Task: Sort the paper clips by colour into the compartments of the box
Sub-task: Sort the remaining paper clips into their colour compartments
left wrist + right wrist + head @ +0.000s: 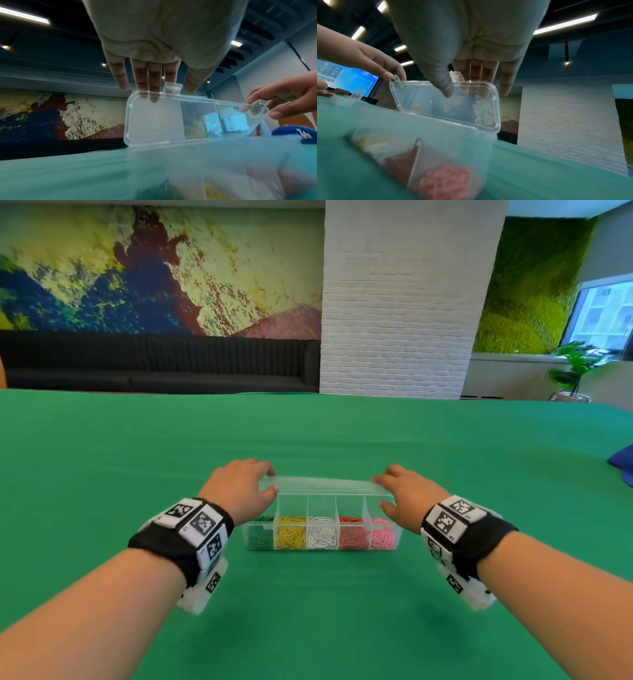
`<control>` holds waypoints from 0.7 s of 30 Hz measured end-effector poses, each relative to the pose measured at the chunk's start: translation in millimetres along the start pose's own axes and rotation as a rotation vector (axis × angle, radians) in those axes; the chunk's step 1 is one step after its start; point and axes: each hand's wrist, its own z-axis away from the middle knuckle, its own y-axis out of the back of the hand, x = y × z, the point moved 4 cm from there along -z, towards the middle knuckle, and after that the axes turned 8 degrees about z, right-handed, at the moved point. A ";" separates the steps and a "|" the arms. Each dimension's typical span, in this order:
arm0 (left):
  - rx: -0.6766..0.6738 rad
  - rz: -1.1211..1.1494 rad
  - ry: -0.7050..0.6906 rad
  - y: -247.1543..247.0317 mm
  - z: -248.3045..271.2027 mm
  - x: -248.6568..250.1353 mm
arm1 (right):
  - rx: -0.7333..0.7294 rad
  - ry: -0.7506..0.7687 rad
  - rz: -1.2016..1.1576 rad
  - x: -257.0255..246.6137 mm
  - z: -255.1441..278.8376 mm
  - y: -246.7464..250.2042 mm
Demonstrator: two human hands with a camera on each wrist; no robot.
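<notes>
- The clear plastic box (320, 534) sits on the green table (137, 460), directly in front of the person and between the two forearms.
- Its five compartments hold sorted paper clips, left to right: green paper clips (261, 534), yellow paper clips (291, 533), white paper clips (322, 533), red paper clips (352, 534) and pink paper clips (383, 534).
- The transparent lid (322, 487) is hinged at the far side and stands tilted over the compartments, partly raised.
- The left hand (239, 489) holds the lid's left end: fingers lie along the top edge and the thumb is on the near face.
- The right hand (409, 496) holds the lid's right end in the same way, fingers over the top edge and thumb in front.
- In the left wrist view, the fingertips (154, 97) show through the lid's upper edge beside a small latch tab (172, 88).
- A blue cap (295, 134) lies on the table off to the right, well apart from the box.
</notes>
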 end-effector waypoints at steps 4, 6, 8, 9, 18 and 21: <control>-0.079 -0.044 -0.014 -9.7 23.1 -0.6 | -0.062 -0.017 0.008 -5.6 16.9 -14.6; -0.133 -0.074 -0.014 -16.9 29.4 0.7 | -0.116 -0.010 0.035 -8.9 22.0 -18.6; -0.180 -0.099 -0.011 -25.2 32.5 0.3 | -0.165 -0.007 0.065 -13.2 25.8 -22.0; -0.196 -0.104 -0.002 -28.2 33.2 -1.2 | -0.176 -0.012 0.073 -15.3 26.9 -22.9; -0.138 -0.256 -0.022 -36.7 30.4 8.6 | -0.167 0.006 0.290 -24.2 12.3 -20.4; -0.176 -0.341 -0.068 -36.8 26.6 16.5 | -0.188 0.041 0.354 -30.9 7.6 -22.6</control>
